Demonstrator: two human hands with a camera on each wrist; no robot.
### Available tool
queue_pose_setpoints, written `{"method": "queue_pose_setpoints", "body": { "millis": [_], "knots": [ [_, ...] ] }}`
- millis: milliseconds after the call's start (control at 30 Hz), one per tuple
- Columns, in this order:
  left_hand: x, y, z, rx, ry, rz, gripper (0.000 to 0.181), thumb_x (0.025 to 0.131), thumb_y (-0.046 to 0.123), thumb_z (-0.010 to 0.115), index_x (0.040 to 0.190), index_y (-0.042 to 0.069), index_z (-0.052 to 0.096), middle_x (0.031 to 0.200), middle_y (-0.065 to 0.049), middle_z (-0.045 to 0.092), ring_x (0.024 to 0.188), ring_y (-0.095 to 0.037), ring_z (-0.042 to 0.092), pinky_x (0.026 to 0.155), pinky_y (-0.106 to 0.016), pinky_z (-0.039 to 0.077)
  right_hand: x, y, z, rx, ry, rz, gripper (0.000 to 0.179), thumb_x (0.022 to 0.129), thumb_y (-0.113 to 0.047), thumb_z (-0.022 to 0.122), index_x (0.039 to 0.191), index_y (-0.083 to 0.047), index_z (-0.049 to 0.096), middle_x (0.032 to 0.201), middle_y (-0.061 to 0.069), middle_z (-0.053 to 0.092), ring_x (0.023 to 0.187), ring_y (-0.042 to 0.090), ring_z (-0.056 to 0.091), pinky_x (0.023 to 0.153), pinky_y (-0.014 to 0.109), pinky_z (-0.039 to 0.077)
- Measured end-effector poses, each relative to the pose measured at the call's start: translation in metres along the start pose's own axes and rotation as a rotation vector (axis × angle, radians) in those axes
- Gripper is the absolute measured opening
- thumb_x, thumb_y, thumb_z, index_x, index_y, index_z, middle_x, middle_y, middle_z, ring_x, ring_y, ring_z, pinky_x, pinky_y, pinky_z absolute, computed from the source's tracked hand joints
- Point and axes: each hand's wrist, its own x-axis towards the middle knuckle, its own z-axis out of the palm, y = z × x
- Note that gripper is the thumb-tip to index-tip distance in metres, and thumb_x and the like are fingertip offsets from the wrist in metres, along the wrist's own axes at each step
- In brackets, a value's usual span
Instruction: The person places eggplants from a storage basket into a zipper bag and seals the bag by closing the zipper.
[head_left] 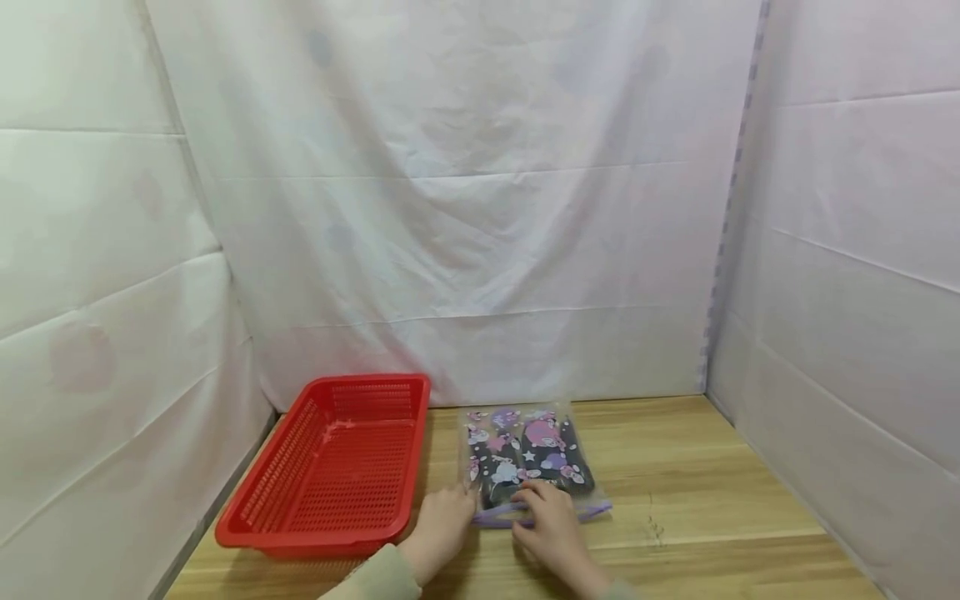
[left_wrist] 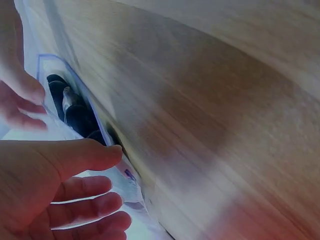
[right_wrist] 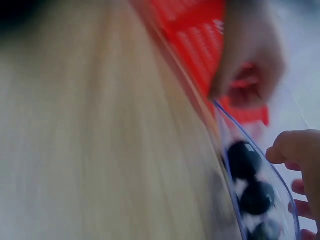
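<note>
A clear zip bag [head_left: 517, 454] printed with pink, purple and white cartoon figures lies on the table, its purple-edged mouth [head_left: 501, 518] parted toward me. Several dark rounded things [right_wrist: 257, 196] show inside; their kind is unclear. At the mouth's left corner, my left hand [head_left: 444, 527] pinches the bag's edge; the right wrist view shows those fingers curled. My right hand [head_left: 551, 529] is over the mouth's upper edge, its thumb [right_wrist: 277, 156] and fingers spread apart. Seen from the left wrist, that right hand [left_wrist: 20, 95] lies close beside the parted film.
A red plastic basket [head_left: 412, 467] with slotted walls stands left of the bag, near my left forearm. The wooden table [head_left: 697, 492] extends to the right. White cloth [head_left: 480, 250] hangs behind and on both sides.
</note>
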Motion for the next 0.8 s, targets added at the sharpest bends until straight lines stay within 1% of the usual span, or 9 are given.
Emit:
{"method": "queue_pose_setpoints", "body": {
  "millis": [67, 167, 233, 333, 367, 433, 533, 667, 800],
  "knots": [
    [0.000, 0.000, 0.001, 0.021, -0.017, 0.007, 0.011, 0.069, 0.011, 0.076, 0.071, 0.015, 0.065, 0.067, 0.000, 0.055, 0.055, -0.017, 0.054, 0.040, -0.031, 0.041, 0.004, -0.008, 0.008, -0.016, -0.050, -0.050, 0.033, 0.063, -0.021, 0.081, 0.094, -0.019, 0.069, 0.105, 0.000, 0.064, 0.099, 0.020, 0.060, 0.084, 0.046, 0.041],
    [0.000, 0.000, 0.000, 0.034, -0.052, 0.006, 0.011, 0.070, 0.012, 0.076, 0.069, 0.016, 0.066, 0.066, -0.001, 0.055, 0.055, -0.017, 0.054, 0.040, -0.031, 0.042, 0.011, -0.017, 0.017, -0.063, -0.103, -0.117, 0.034, 0.065, -0.023, 0.080, 0.097, -0.019, 0.070, 0.104, -0.002, 0.063, 0.098, 0.018, 0.058, 0.085, 0.046, 0.039],
    [-0.002, -0.001, 0.001, 0.043, -0.045, -0.001, 0.012, 0.070, 0.012, 0.076, 0.069, 0.016, 0.065, 0.066, -0.001, 0.055, 0.055, -0.017, 0.054, 0.041, -0.031, 0.043, 0.016, -0.022, 0.023, -0.093, -0.119, -0.171, 0.034, 0.065, -0.025, 0.081, 0.097, -0.019, 0.070, 0.102, -0.003, 0.062, 0.096, 0.017, 0.057, 0.086, 0.045, 0.038],
    [-0.007, -0.001, 0.001, 0.057, -0.042, 0.000, 0.013, 0.071, 0.014, 0.076, 0.068, 0.017, 0.063, 0.065, -0.001, 0.054, 0.054, -0.016, 0.053, 0.040, -0.030, 0.043, 0.020, -0.030, 0.032, -0.153, -0.137, -0.251, 0.034, 0.064, -0.030, 0.081, 0.094, -0.020, 0.071, 0.098, -0.004, 0.060, 0.093, 0.015, 0.056, 0.086, 0.048, 0.038],
    [-0.009, -0.001, 0.002, 0.060, -0.036, 0.001, 0.014, 0.071, 0.014, 0.076, 0.067, 0.017, 0.063, 0.064, -0.001, 0.053, 0.054, -0.016, 0.052, 0.040, -0.030, 0.043, 0.021, -0.032, 0.035, -0.173, -0.147, -0.266, 0.033, 0.063, -0.032, 0.081, 0.093, -0.021, 0.071, 0.098, -0.004, 0.059, 0.094, 0.016, 0.055, 0.086, 0.049, 0.038],
    [-0.011, -0.001, 0.002, 0.059, -0.034, 0.006, 0.014, 0.071, 0.014, 0.076, 0.066, 0.017, 0.062, 0.062, 0.000, 0.052, 0.053, -0.015, 0.052, 0.040, -0.030, 0.043, 0.023, -0.035, 0.040, -0.215, -0.164, -0.280, 0.033, 0.061, -0.033, 0.080, 0.091, -0.021, 0.070, 0.098, -0.004, 0.058, 0.093, 0.017, 0.054, 0.086, 0.051, 0.038],
    [-0.011, -0.002, 0.002, 0.046, -0.031, 0.015, 0.015, 0.071, 0.014, 0.076, 0.064, 0.017, 0.063, 0.060, 0.000, 0.051, 0.052, -0.015, 0.051, 0.039, -0.030, 0.043, 0.028, -0.039, 0.044, -0.261, -0.183, -0.272, 0.035, 0.057, -0.033, 0.081, 0.088, -0.022, 0.070, 0.099, -0.003, 0.056, 0.093, 0.019, 0.053, 0.087, 0.054, 0.037],
    [-0.007, -0.003, 0.002, 0.030, -0.019, 0.017, 0.014, 0.071, 0.013, 0.075, 0.064, 0.016, 0.064, 0.060, -0.001, 0.052, 0.052, -0.015, 0.052, 0.040, -0.031, 0.043, 0.036, -0.039, 0.046, -0.299, -0.169, -0.271, 0.033, 0.053, -0.032, 0.082, 0.080, -0.021, 0.067, 0.092, -0.004, 0.054, 0.086, 0.018, 0.051, 0.086, 0.050, 0.037],
    [-0.005, -0.003, 0.003, 0.026, -0.017, 0.013, 0.013, 0.072, 0.011, 0.074, 0.065, 0.015, 0.065, 0.060, -0.001, 0.052, 0.052, -0.016, 0.052, 0.039, -0.031, 0.043, 0.039, -0.035, 0.049, -0.302, -0.121, -0.308, 0.022, 0.058, -0.028, 0.079, 0.073, -0.021, 0.065, 0.085, -0.006, 0.053, 0.078, 0.016, 0.050, 0.081, 0.045, 0.035]
  ]
}}
